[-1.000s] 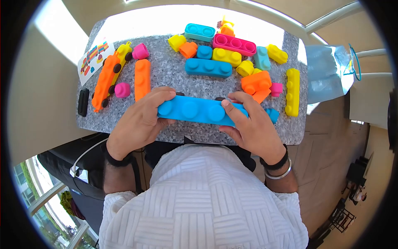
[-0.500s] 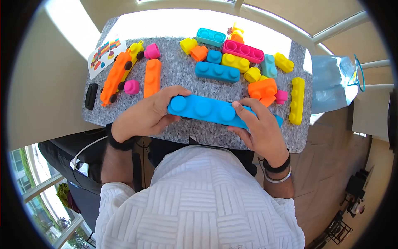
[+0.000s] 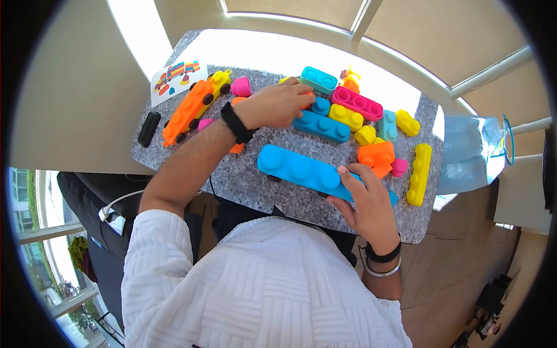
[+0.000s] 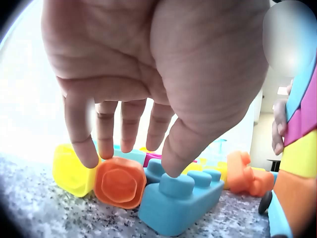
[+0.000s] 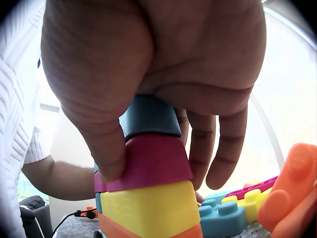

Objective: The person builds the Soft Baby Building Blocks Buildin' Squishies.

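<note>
My right hand [image 3: 371, 203] grips the right part of a stack of toy building blocks [image 3: 299, 168] with a long blue block on top. In the right wrist view, thumb and fingers hold its sides at the magenta block [image 5: 153, 161], above a yellow block [image 5: 148, 208] and an orange one. Across the table, my left hand [image 3: 277, 105] reaches with spread fingers over a small orange block [image 4: 119, 186] and a small yellow block [image 4: 74, 171]. Its thumb hangs right at a stud of a darker blue three-stud block [image 4: 173, 203].
Several loose blocks lie around, including a long magenta block [image 3: 357, 103] and a long yellow block [image 3: 419, 174]. An orange wheeled toy [image 3: 191, 107], a picture card [image 3: 177, 81] and a black piece [image 3: 149, 129] are at the left. A clear bluish bag [image 3: 473, 153] is beyond the right edge.
My left hand has let go of the stack's left end and moved forward to the small blocks. The right hand keeps its grip. The head view has shifted.
</note>
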Demonstrator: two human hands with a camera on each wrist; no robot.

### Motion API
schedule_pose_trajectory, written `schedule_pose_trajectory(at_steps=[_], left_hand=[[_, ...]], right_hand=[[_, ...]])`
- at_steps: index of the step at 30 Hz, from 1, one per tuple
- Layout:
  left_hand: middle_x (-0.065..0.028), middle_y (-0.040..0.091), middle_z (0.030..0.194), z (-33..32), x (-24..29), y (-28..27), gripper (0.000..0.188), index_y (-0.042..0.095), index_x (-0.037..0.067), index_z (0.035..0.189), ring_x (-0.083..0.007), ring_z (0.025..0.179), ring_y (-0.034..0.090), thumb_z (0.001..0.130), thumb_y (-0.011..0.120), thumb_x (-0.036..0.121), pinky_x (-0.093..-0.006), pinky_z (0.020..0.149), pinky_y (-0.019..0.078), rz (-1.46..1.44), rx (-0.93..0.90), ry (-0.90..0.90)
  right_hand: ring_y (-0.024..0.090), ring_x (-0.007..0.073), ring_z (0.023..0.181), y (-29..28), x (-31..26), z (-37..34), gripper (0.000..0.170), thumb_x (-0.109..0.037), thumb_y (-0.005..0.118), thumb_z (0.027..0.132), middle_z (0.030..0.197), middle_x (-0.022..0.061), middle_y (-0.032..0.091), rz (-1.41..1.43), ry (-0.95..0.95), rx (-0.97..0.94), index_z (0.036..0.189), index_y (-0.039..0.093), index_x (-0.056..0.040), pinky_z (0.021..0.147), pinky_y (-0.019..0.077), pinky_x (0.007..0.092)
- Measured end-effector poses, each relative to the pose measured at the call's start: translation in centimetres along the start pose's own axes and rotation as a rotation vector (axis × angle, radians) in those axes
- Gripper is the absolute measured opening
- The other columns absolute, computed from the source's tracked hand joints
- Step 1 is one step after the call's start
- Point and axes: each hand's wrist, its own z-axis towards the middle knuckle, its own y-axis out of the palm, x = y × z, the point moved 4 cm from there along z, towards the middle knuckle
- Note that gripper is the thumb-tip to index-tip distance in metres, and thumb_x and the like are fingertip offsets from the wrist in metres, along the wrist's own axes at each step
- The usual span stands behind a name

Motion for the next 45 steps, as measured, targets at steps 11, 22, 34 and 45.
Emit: schedule_pose_trajectory(at_steps=[11,22,34,45], left_hand=[[-0.0126,0.070,0.123,-1.2,-0.3,-1.8,0.036,0.063,0.006,0.115,-0.0374,0.126,0.063,0.085,0.084,0.005,-0.0470,0.103,0.0554,0.100,-0.143,-0.171],[-0.0089,0.065,0.115,-8.4,9.6,-13.7,0.060,0.074,0.006,0.118,-0.0281,0.100,0.067,0.074,0.101,0.038,-0.0373,0.084,0.0550,-0.325,0.201,0.004],[-0.0107,0.069,0.123,-10.0,10.3,-9.7,0.075,0.068,0.008,0.128,-0.0368,0.116,0.068,0.073,0.095,0.050,-0.0460,0.101,0.0558,-0.205,0.137,-0.174],[-0.0078,0.073,0.129,-10.3,9.1,-9.1,0.076,0.067,0.009,0.132,-0.0336,0.120,0.071,0.073,0.097,0.046,-0.0446,0.104,0.0557,-0.354,0.096,-0.093]], right_hand=[[0.068,0.0413,0.111,0.2,0.3,0.0,0.064,-0.018,0.090,0.086,0.127,0.0200,0.066,0.031,0.014,0.002,0.144,0.066,-0.0084,0.092,0.0578,0.0497],[0.067,0.0391,0.110,0.4,0.2,0.2,0.065,-0.017,0.088,0.089,0.126,0.0183,0.065,0.017,-0.019,0.009,0.149,0.064,-0.0100,0.091,0.0570,0.0490],[0.067,0.0391,0.109,0.3,-0.3,0.6,0.065,-0.017,0.087,0.089,0.126,0.0176,0.065,0.022,-0.008,0.002,0.149,0.063,-0.0094,0.091,0.0569,0.0490],[0.067,0.0389,0.108,0.5,-0.3,0.7,0.065,-0.016,0.087,0.090,0.125,0.0180,0.065,0.037,-0.027,-0.006,0.149,0.062,-0.0092,0.091,0.0574,0.0489]])
